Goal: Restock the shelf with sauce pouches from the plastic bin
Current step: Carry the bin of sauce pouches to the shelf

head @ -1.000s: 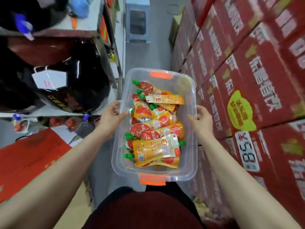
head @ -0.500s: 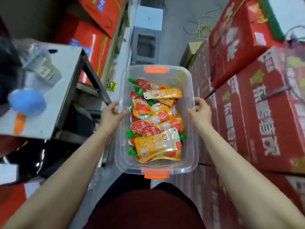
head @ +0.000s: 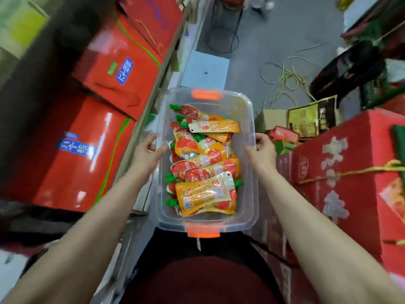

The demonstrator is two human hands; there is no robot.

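A clear rectangular plastic bin (head: 247, 119) with orange latches, holding loose orange-and-red sauce pouches (head: 205, 190) with green caps, is carried before the body, left hand (head: 146, 152) and right hand (head: 262, 148) each gripping a side rim; tipping it could spill the pouches.

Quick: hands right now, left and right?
Left hand: grips the left rim of the clear plastic bin with orange latches.
Right hand: grips the bin's right rim.
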